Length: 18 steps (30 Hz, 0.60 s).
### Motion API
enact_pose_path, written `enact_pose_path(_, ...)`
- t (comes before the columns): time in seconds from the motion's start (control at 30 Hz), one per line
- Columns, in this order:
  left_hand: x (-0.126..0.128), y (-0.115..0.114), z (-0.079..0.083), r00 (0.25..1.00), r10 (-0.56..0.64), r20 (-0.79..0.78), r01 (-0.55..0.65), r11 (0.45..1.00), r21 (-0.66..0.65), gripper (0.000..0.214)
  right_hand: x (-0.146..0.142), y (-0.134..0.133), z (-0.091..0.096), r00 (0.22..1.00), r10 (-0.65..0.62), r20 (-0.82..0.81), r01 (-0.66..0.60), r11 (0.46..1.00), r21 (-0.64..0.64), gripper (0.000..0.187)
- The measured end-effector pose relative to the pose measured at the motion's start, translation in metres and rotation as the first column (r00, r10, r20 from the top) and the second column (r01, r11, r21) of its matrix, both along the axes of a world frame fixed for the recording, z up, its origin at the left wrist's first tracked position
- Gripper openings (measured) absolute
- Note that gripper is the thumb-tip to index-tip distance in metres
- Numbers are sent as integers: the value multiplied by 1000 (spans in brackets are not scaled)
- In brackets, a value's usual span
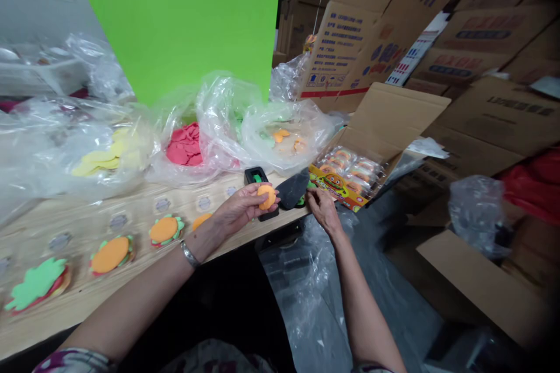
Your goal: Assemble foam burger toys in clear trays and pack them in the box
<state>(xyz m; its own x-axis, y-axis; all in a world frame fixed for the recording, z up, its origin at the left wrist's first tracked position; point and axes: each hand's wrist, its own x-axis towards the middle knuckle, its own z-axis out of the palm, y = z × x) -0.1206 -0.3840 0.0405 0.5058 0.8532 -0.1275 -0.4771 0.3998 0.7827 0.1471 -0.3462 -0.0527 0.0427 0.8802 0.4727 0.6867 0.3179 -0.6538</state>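
Observation:
My left hand pinches a round orange foam disc just above the front edge of the wooden table. A silver bracelet circles that wrist. My right hand is closed on the lower edge of a dark grey flat piece with green foam under it. A small black holder stands behind the disc. Along the table lies a row of stacked foam burgers with orange tops, and one stack topped by a green lettuce shape.
Clear plastic bags hold yellow, red and orange foam pieces at the back. An open carton with packed burger toys sits to the right. Stacked cardboard boxes fill the right; a green board stands behind.

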Motion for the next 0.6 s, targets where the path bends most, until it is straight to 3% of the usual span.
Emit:
enact_pose_path(0.33, 3, 2, -2, 999, 2, -41, -1, 1000, 26, 27, 7, 4, -15, 972, -107, -208, 101, 994, -42, 38)
enact_pose_path(0.47, 1, 3, 0, 1000, 5, 4, -5, 1000, -4, 35, 4, 4, -11, 977, -65, -204, 60, 998, -32, 36)
enact_pose_path(0.6, -6, 8, -5, 1000, -1, -12, 2, 998, 57, 45, -4, -1, 5, 978, -103, -184, 113, 992, 47, 32)
